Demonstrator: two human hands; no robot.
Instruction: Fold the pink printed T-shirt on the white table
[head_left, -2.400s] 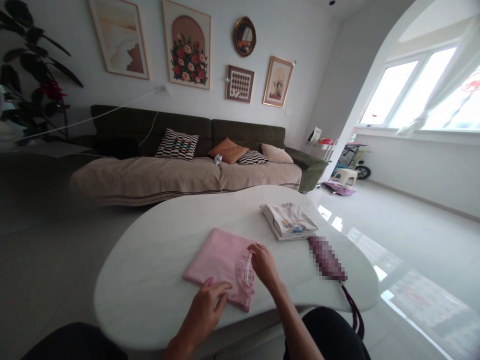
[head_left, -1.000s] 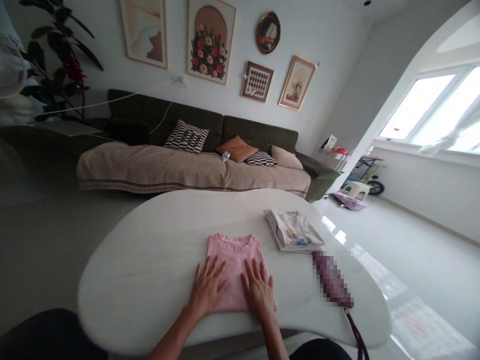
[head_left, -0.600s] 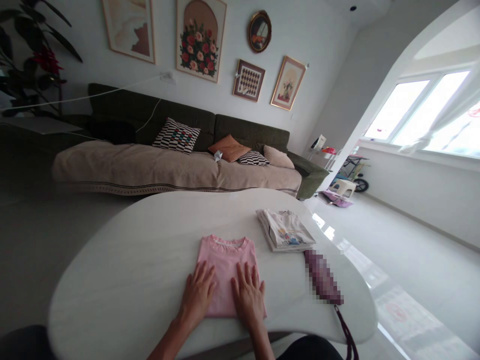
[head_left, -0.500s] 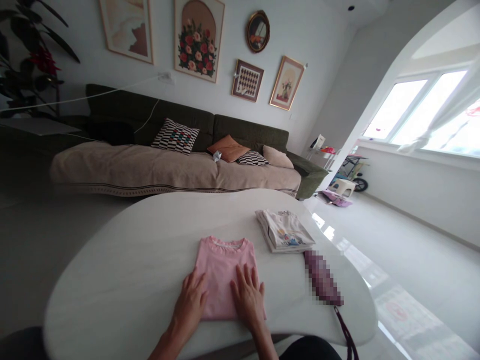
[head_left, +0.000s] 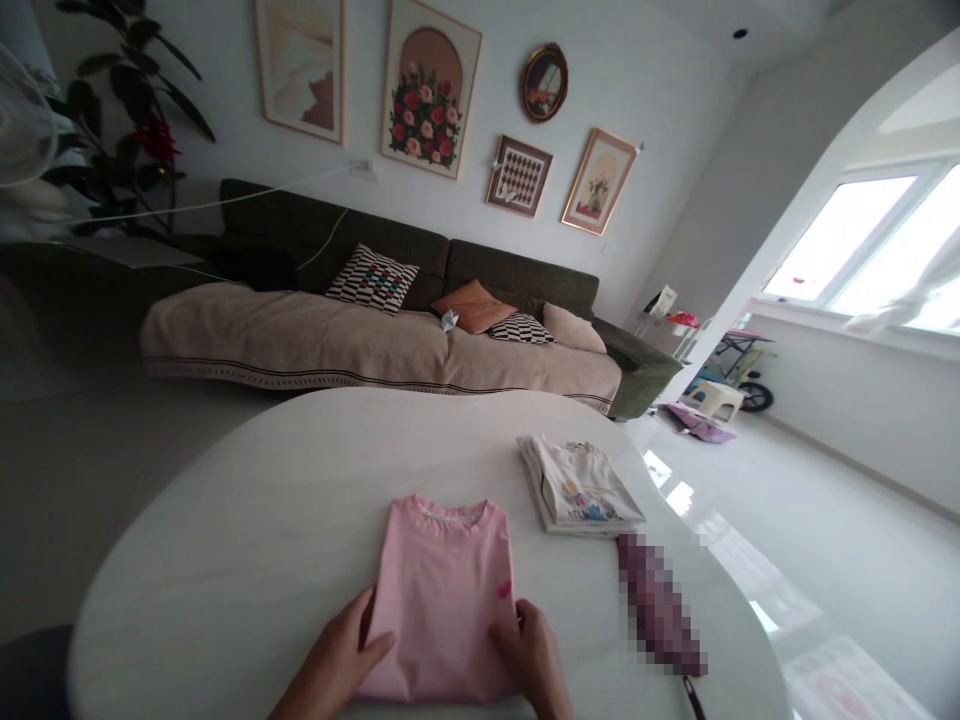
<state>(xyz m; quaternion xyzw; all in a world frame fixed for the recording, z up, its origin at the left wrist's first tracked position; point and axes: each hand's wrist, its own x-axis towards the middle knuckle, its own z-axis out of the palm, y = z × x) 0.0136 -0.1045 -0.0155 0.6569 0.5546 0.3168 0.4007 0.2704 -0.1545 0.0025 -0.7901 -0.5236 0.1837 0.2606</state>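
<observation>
A folded pink T-shirt (head_left: 442, 590) lies collar-away on the white oval table (head_left: 247, 540) right in front of me. My left hand (head_left: 337, 655) rests at its near left edge, thumb on top of the fabric and fingers curled at the side. At the near right edge, my right hand (head_left: 536, 655) curls its fingers over the cloth. Both hands grip the shirt's lower corners. To the right lies a stack of folded white printed shirts (head_left: 581, 487).
A blurred purple object with a dark strap (head_left: 660, 605) lies on the table's right side. Beyond the table stands a dark green sofa (head_left: 390, 310) with cushions and a beige throw. A plant (head_left: 120, 130) is at the far left; bright windows at right.
My hands slid from lying flat on the middle of the pink shirt down to its near corners. The view shifted closer and slightly left.
</observation>
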